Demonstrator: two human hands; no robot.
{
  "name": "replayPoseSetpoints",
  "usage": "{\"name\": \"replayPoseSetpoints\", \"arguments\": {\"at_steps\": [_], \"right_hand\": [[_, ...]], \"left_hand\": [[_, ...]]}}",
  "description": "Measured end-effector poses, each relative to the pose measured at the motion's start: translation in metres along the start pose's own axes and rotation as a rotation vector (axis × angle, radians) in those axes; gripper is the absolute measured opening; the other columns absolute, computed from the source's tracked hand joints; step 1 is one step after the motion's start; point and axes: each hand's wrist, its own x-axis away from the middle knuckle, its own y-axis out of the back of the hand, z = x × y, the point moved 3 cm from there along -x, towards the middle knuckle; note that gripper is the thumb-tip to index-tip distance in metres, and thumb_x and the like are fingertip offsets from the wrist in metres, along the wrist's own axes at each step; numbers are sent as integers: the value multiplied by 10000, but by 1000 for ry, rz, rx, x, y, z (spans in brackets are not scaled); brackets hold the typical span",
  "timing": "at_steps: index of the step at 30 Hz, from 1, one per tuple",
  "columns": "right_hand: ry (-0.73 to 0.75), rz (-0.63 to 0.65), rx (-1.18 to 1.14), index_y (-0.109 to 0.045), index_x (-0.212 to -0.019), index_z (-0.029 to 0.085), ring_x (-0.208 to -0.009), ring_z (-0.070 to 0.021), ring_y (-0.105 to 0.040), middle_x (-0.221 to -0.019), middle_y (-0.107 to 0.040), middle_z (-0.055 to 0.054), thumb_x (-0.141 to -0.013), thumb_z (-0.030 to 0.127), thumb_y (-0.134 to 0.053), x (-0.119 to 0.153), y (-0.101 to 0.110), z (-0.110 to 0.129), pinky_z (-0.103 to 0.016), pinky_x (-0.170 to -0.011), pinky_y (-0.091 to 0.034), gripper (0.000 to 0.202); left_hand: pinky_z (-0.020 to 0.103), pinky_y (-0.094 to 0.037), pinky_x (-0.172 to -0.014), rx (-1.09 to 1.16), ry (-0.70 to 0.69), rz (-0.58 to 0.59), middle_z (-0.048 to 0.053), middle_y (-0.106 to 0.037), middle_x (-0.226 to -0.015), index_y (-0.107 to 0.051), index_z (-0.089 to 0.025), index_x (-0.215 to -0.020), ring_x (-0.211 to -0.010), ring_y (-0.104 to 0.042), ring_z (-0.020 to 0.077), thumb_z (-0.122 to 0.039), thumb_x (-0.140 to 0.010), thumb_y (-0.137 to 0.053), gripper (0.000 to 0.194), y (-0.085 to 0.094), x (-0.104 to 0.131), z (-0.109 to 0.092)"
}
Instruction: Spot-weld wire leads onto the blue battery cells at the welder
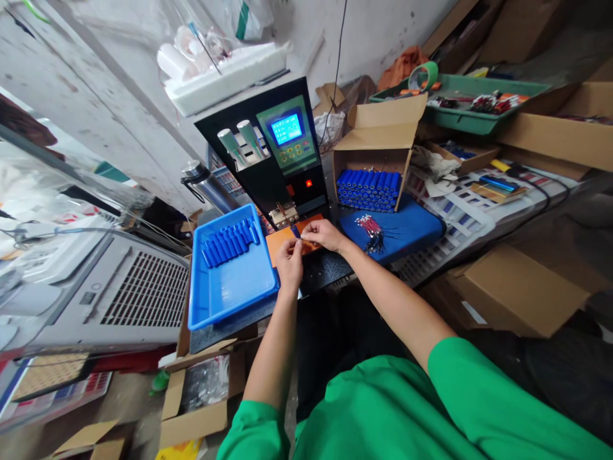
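Note:
Under the electrodes (283,214) of a black spot welder (258,185), a blue battery cell (295,230) points away from me. My left hand (290,260) pinches at its near end, over an orange board (275,243). From the right, my right hand (325,235) brings thumb and forefinger together at the same spot, and the fingertips of both hands almost meet. Whatever the right fingers pinch is too small to make out. To the left, a blue tray (234,287) holds a row of blue battery cells (230,243).
An open carton (378,137) of stacked blue cells (368,185) stands right of the welder. Before it, red and black wire leads (371,231) lie on a blue surface (407,220). A steel flask (205,182) stands behind the tray. Farther right is a green tray (479,121).

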Motion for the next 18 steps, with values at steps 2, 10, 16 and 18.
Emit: {"name": "replayPoseSetpoints", "arguments": {"at_steps": [2, 10, 16, 18], "right_hand": [[0, -1, -5, -604, -726, 156, -462, -80, -435, -527, -534, 45, -663, 435, -775, 0, 0, 1, -201, -450, -316, 333], [-23, -70, -40, -603, -701, 166, -435, -71, -396, -492, -502, 59, -667, 417, -725, 3, 1, 7, -199, -428, -277, 282], [-58, -105, -111, -609, -683, 164, -419, -65, -386, -482, -505, 55, -646, 376, -724, 5, 3, 9, -198, -414, -254, 243], [-58, -105, -130, -606, -673, 164, -416, -64, -384, -477, -503, 54, -641, 364, -728, 5, 3, 8, -197, -412, -248, 237]], "left_hand": [[261, -503, -659, 11, 6, -5, 25, -685, -733, -682, -170, -806, -686, -637, 148, -453, -832, -684, 284, -3, 1, 1], [303, -529, -760, -121, -49, -115, 67, -694, -928, -657, -172, -949, -821, -654, 174, -408, -857, -664, 253, 4, 2, 8], [413, -510, -980, -253, -152, 5, 116, -685, -1125, -625, -190, -1137, -1093, -643, 252, -336, -853, -671, 322, 2, -23, 21], [410, -529, -930, -279, -146, 118, 101, -703, -1025, -631, -191, -1077, -1005, -667, 246, -338, -888, -625, 239, -2, -29, 25]]}}
